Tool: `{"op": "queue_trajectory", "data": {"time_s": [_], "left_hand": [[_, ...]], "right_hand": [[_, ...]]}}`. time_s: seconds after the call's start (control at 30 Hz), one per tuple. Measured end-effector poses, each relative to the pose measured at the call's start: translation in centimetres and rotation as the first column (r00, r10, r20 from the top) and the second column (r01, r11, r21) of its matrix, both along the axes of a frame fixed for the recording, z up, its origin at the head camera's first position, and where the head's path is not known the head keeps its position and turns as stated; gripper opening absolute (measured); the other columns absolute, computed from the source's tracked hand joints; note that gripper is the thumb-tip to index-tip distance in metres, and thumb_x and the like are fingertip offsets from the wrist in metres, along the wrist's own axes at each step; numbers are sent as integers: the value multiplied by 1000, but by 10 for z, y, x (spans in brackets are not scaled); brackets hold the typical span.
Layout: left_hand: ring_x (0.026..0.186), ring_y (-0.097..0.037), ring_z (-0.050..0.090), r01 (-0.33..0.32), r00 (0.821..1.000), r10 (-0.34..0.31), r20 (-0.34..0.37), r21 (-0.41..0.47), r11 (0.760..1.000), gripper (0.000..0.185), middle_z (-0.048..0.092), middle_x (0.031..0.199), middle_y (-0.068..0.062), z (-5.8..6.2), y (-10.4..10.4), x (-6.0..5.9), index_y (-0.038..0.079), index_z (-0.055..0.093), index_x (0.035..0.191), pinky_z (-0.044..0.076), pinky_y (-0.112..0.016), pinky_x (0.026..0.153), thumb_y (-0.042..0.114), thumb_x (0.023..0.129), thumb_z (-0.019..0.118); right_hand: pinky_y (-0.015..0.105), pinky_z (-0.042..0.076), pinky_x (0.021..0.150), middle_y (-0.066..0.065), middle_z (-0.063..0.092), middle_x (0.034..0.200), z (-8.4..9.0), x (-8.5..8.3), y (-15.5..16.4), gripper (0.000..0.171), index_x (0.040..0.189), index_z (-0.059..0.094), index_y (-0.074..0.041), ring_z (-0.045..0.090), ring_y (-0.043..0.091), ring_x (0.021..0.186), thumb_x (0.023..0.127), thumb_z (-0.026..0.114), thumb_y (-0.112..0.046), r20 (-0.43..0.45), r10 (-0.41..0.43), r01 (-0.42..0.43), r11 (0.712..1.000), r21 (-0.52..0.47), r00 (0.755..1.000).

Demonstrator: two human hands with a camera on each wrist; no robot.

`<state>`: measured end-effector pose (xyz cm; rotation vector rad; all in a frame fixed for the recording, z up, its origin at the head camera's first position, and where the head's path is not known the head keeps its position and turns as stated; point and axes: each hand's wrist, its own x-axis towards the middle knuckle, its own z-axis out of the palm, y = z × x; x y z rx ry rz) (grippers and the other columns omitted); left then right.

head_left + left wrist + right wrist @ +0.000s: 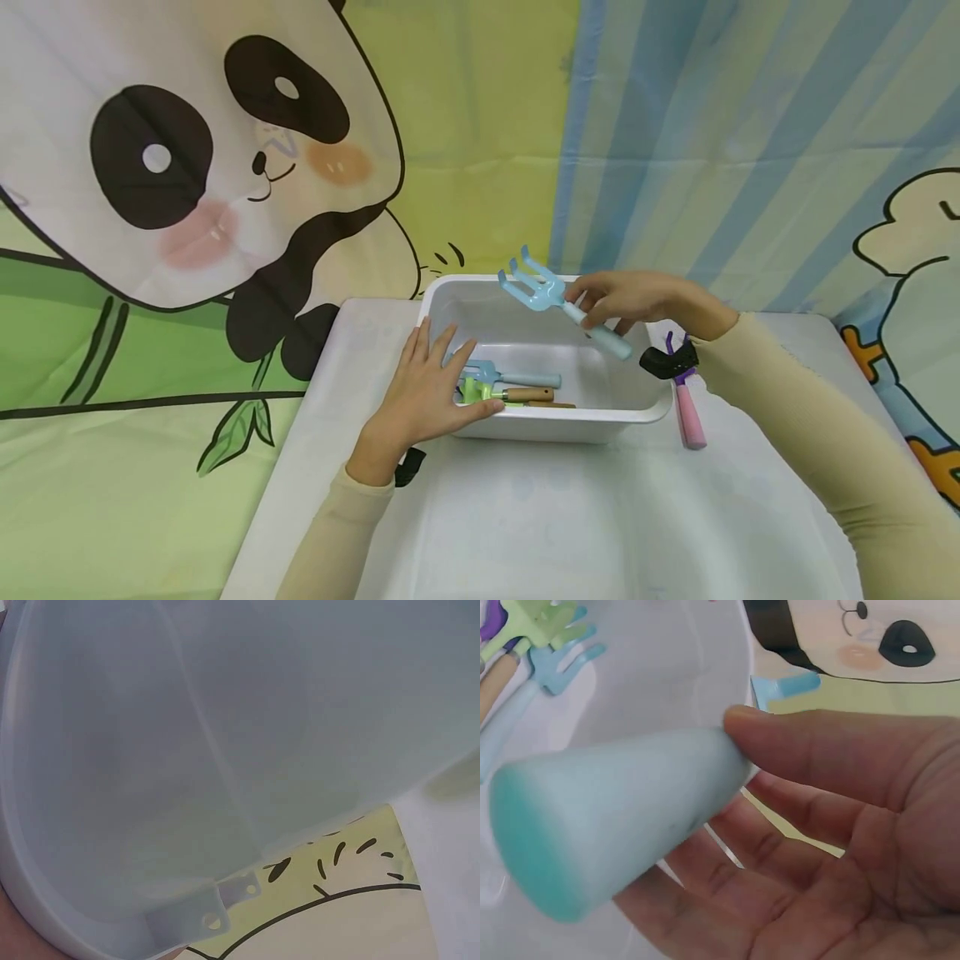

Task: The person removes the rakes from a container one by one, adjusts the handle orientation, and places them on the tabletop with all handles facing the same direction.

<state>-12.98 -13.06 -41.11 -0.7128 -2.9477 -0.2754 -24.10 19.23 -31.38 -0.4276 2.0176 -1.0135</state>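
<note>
Centre frame, above white tub (637,412): my right hand (630,300) pinches blue rake (555,302) by handle, tines upper left. My left hand (427,392), fingers flat, rests on tub's left rim, left of rake.

Smooth glossy white plastic tub (637,410)

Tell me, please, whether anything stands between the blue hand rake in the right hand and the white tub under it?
Nothing visible does. The right hand holds the blue hand rake above the white tub, whose right side is bare; other toy tools lie at its left.
</note>
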Motion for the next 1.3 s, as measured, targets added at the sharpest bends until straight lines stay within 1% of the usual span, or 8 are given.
{"op": "queue_trajectory", "data": {"time_s": [0.23, 0.43, 0.6, 0.73, 0.87, 1.03, 1.17, 1.3], "left_hand": [[148, -49, 1, -4, 1000, 4, 0, -12, 1000, 103, 30, 159, -20, 0, 0, 1, 13, 43, 153, 1, -55, 118, 88, 82, 36], [148, -50, 1, 3, 1000, -3, -5, -5, 1000, 103, 30, 158, -21, -2, 0, 1, 13, 43, 153, 2, -55, 118, 88, 82, 38], [147, -50, 2, 8, 1000, -8, -5, -3, 1000, 103, 31, 158, -21, -2, 1, 0, 13, 45, 152, 2, -55, 118, 88, 82, 37], [148, -50, 2, 6, 1000, -6, -5, -5, 1000, 103, 30, 158, -20, -1, 1, 0, 13, 44, 152, 2, -55, 118, 88, 82, 36], [148, -49, 0, -1, 1000, 1, 1, -8, 1000, 104, 29, 159, -20, -1, 0, 0, 13, 44, 153, 1, -55, 118, 89, 82, 35], [148, -48, -1, -3, 1000, 3, 15, -2, 1000, 104, 28, 160, -19, -1, 1, 1, 13, 43, 153, 0, -55, 118, 89, 82, 35], [148, -48, 0, -4, 1000, 4, 16, 4, 1000, 103, 28, 160, -20, 0, 1, 2, 13, 43, 153, 0, -55, 118, 88, 82, 37], [148, -48, 0, -4, 1000, 4, 12, 6, 1000, 103, 29, 159, -20, 1, 1, 2, 13, 44, 153, 1, -55, 118, 88, 82, 38]], "right_hand": [[45, 55, 80, 23, 45, 127, 7, 13, 23, 54, 143, 35, 5, 59, 31, 102, 97, 61, -7, -38, -112, 109, 991, -72, 993], [46, 55, 80, 25, 46, 124, 10, 24, 47, 51, 140, 36, 6, 62, 32, 101, 97, 61, -6, -61, -165, 158, 982, -106, 984], [46, 56, 80, 25, 47, 122, 7, 32, 74, 49, 139, 36, 5, 63, 33, 101, 98, 60, -6, -55, -225, 216, 967, -136, 973], [47, 56, 81, 27, 47, 123, 0, 37, 99, 51, 141, 34, 5, 63, 30, 99, 99, 60, -8, -67, -260, 249, 958, -142, 963], [50, 55, 83, 26, 48, 123, -13, 41, 128, 52, 143, 31, 7, 62, 29, 100, 101, 57, -9, -76, -297, 286, 948, -137, 952], [56, 53, 87, 21, 51, 119, -42, 49, 165, 54, 144, 27, 6, 62, 30, 100, 102, 56, -12, -61, -358, 349, 929, -123, 932], [60, 51, 89, 18, 56, 117, -70, 57, 192, 57, 145, 23, 6, 64, 32, 100, 103, 56, -12, -7, -417, 413, 902, -124, 909], [58, 51, 90, 14, 61, 115, -98, 64, 213, 61, 146, 19, 7, 65, 34, 102, 103, 57, -13, 77, -478, 484, 867, -117, 875]]}}
